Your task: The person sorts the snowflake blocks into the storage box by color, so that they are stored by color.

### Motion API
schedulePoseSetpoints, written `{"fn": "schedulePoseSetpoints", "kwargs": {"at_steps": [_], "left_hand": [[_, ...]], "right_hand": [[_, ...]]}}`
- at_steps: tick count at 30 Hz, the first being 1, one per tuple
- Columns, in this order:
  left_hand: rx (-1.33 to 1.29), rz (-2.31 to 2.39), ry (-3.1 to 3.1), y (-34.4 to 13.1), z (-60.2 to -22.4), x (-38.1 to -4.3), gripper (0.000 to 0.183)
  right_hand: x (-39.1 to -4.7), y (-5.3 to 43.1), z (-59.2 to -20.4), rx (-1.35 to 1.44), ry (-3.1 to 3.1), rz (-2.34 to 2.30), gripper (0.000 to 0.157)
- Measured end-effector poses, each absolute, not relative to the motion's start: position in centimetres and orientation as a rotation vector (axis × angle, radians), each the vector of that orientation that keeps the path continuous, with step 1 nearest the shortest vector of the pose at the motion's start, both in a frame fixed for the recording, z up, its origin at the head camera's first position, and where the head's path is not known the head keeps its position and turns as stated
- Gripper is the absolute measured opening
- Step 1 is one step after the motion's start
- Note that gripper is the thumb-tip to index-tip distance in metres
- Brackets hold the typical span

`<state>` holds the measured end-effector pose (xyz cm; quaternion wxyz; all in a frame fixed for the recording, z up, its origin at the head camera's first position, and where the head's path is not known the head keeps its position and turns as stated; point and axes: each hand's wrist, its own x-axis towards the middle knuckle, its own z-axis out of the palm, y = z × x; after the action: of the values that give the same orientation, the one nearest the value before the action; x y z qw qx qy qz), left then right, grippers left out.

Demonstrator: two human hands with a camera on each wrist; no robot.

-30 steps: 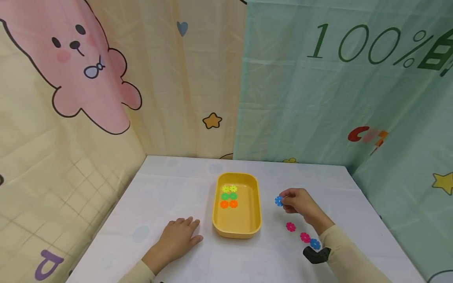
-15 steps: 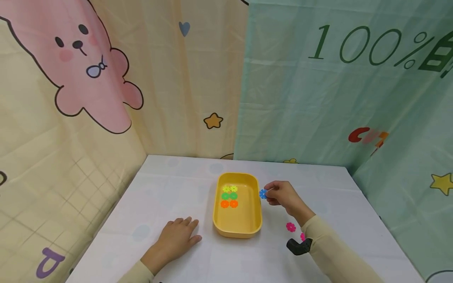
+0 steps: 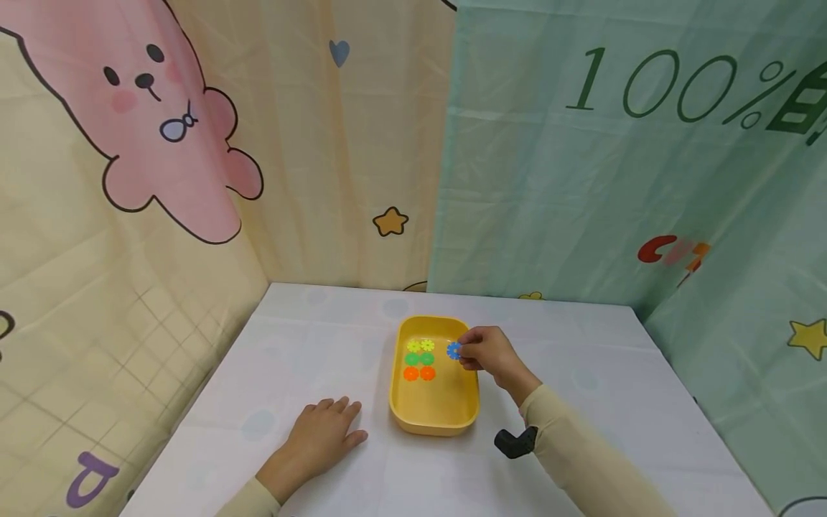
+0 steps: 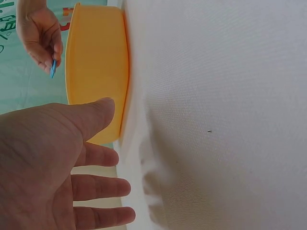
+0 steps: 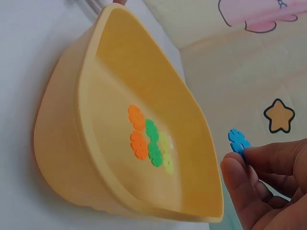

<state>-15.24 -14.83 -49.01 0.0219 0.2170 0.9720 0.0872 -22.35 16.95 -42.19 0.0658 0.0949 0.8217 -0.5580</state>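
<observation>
Bright, even light; soft shadows, wide-angle distortion.

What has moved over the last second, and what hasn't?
The right hand, pinching a blue snowflake disc, has travelled leftward from the table to above the yellow tray. The left hand has stayed flat on the table; the tray and its six discs are unmoved.
</observation>
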Motion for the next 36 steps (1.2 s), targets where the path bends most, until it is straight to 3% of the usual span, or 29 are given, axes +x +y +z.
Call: {"fn": "schedulePoseSetpoints", "kwargs": {"at_steps": [36], "left_hand": [[0.695,0.272,3.021,-14.9,-49.5,-15.3,0.056]], "right_hand": [[-23.4,10.7,-46.7,0.153,2.434,-1.505,0.004]]}}
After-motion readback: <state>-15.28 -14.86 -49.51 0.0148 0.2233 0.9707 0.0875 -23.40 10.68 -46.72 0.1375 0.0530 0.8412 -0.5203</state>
